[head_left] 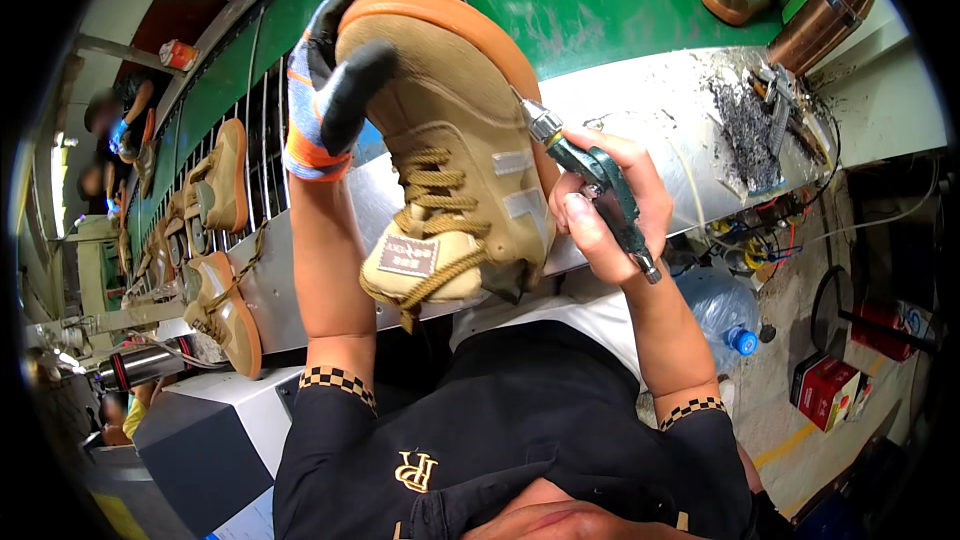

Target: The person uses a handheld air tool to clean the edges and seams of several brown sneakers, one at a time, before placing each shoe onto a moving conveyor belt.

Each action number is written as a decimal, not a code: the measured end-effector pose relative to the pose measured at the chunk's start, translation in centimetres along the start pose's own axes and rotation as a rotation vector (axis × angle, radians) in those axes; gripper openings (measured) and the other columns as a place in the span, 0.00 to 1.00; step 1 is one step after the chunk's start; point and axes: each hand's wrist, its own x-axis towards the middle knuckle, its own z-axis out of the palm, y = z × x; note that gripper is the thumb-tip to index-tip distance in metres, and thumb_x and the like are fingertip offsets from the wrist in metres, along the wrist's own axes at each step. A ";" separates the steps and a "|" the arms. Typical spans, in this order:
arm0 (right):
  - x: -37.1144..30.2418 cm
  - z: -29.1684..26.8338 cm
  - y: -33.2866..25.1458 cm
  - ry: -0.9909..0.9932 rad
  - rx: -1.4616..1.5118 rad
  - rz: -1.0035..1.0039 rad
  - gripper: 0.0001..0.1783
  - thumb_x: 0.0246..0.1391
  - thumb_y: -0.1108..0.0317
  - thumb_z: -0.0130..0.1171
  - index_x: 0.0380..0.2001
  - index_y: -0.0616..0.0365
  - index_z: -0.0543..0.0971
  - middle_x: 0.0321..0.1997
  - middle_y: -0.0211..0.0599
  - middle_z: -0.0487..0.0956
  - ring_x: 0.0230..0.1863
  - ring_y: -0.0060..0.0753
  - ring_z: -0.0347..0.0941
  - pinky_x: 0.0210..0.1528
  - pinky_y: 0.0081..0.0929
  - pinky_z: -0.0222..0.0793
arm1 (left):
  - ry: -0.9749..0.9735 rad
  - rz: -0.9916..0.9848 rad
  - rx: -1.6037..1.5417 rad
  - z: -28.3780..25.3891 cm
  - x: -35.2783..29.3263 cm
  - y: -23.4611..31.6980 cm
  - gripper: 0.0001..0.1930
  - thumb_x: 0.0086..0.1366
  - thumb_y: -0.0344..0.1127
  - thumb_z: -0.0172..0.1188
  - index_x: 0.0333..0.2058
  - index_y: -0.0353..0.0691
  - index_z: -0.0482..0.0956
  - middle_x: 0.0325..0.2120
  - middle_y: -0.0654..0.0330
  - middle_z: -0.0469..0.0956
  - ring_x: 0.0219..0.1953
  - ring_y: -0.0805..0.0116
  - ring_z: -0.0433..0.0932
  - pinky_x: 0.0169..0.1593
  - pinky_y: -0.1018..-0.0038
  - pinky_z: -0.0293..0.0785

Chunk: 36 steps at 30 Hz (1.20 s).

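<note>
Benchtop, green belt and concrete floor surround left grip, clasping tan shoe, and right grip, clasping slim tool

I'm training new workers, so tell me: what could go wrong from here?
The tool has its tip right by the shoe, so a slip might scratch it. The left hand grips only the toe end, so the shoe could twist under pressure. The right hand is bare and might get hurt if the tool slips.

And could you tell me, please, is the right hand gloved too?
No, the right hand gripping the green metal-tipped tool is bare.
</note>
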 end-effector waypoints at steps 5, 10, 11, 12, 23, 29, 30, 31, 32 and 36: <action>-2.8 0.3 2.1 0.025 0.031 0.068 0.25 0.53 0.73 0.53 0.55 0.69 0.66 0.22 0.36 0.72 0.21 0.21 0.67 0.24 0.21 0.65 | 0.074 -0.149 -0.012 -1.1 -0.1 -3.0 0.28 0.64 0.51 0.53 0.55 0.34 0.72 0.50 0.49 0.76 0.51 0.56 0.75 0.58 0.64 0.68; -6.4 0.5 3.6 0.049 0.108 0.169 0.23 0.55 0.73 0.53 0.55 0.68 0.67 0.22 0.34 0.72 0.20 0.19 0.67 0.24 0.20 0.65 | 0.144 -0.272 -0.031 -2.3 -1.4 -5.3 0.29 0.68 0.55 0.47 0.55 0.35 0.71 0.51 0.45 0.74 0.52 0.50 0.74 0.60 0.61 0.67; -7.3 0.4 4.0 0.055 0.131 0.188 0.23 0.56 0.73 0.52 0.55 0.68 0.67 0.22 0.34 0.72 0.20 0.20 0.67 0.24 0.20 0.65 | 0.160 -0.280 -0.043 -2.7 -1.9 -5.7 0.29 0.68 0.55 0.47 0.55 0.35 0.71 0.51 0.45 0.74 0.52 0.50 0.74 0.59 0.62 0.67; -7.9 0.3 4.1 0.065 0.138 0.220 0.23 0.56 0.74 0.52 0.55 0.68 0.66 0.22 0.34 0.72 0.20 0.20 0.67 0.24 0.20 0.65 | 0.178 -0.292 -0.047 -3.0 -2.5 -6.3 0.29 0.68 0.54 0.47 0.55 0.35 0.71 0.51 0.45 0.75 0.51 0.51 0.74 0.59 0.62 0.67; -8.8 1.1 3.5 0.198 0.406 0.536 0.22 0.57 0.76 0.50 0.56 0.66 0.67 0.24 0.30 0.69 0.21 0.17 0.65 0.25 0.18 0.62 | 0.417 -0.597 -0.637 -5.9 -11.9 -6.3 0.30 0.67 0.53 0.51 0.55 0.32 0.70 0.49 0.48 0.76 0.50 0.55 0.76 0.56 0.64 0.72; -7.5 3.2 5.0 0.231 0.339 0.504 0.20 0.56 0.76 0.50 0.53 0.63 0.69 0.25 0.26 0.70 0.20 0.14 0.64 0.24 0.16 0.61 | 0.353 -0.595 -0.240 -6.8 -20.2 -4.0 0.25 0.70 0.45 0.50 0.58 0.34 0.68 0.54 0.51 0.72 0.54 0.55 0.74 0.55 0.61 0.75; -7.4 3.4 5.0 0.228 0.316 0.515 0.19 0.56 0.76 0.50 0.53 0.63 0.69 0.24 0.25 0.70 0.20 0.13 0.64 0.24 0.16 0.61 | 0.326 -0.605 -0.177 -6.5 -21.2 -2.8 0.24 0.70 0.44 0.50 0.59 0.35 0.67 0.54 0.50 0.72 0.54 0.55 0.74 0.54 0.60 0.76; -7.3 3.5 4.8 0.229 0.313 0.547 0.20 0.54 0.75 0.53 0.52 0.65 0.70 0.24 0.27 0.72 0.21 0.14 0.65 0.25 0.18 0.62 | 0.429 -0.616 -0.339 -7.0 -23.6 -1.8 0.23 0.70 0.40 0.50 0.59 0.36 0.66 0.55 0.50 0.71 0.54 0.55 0.74 0.54 0.57 0.76; -7.2 3.6 4.7 0.226 0.314 0.580 0.22 0.52 0.74 0.55 0.51 0.66 0.70 0.23 0.28 0.73 0.22 0.15 0.66 0.27 0.19 0.63 | 0.568 -0.768 -0.197 -8.0 -26.7 -1.3 0.24 0.69 0.41 0.52 0.60 0.37 0.66 0.55 0.50 0.72 0.55 0.54 0.73 0.55 0.55 0.75; -7.9 3.8 4.4 0.214 0.191 0.513 0.24 0.50 0.72 0.56 0.52 0.67 0.69 0.21 0.31 0.75 0.23 0.16 0.67 0.28 0.21 0.64 | 0.716 -1.096 -0.281 -4.5 -30.4 3.2 0.26 0.69 0.48 0.51 0.60 0.41 0.65 0.56 0.54 0.72 0.56 0.56 0.73 0.52 0.54 0.78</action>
